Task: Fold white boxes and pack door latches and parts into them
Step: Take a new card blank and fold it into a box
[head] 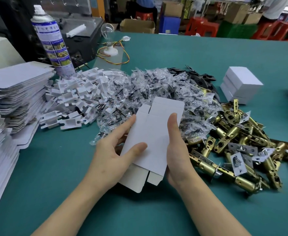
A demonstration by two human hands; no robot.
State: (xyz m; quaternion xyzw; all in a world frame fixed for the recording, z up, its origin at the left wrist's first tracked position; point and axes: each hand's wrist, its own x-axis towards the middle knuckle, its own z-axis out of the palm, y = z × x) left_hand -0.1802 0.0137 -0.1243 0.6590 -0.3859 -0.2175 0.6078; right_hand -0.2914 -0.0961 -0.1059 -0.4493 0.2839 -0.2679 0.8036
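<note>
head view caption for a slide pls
Left hand and right hand hold a flat white cardboard box blank over a green table beside a pile of brass door latches.

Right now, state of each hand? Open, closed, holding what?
Left hand: holding the flat white box, thumb on top, fingers underneath.
Right hand: holding the same box by its right edge, thumb on top.

Bare teal table mat open up front. Tall stack of flat white cardboard blanks walls the left; heaped brass door latches crowd the right; clear plastic screw bags block centre.
</note>
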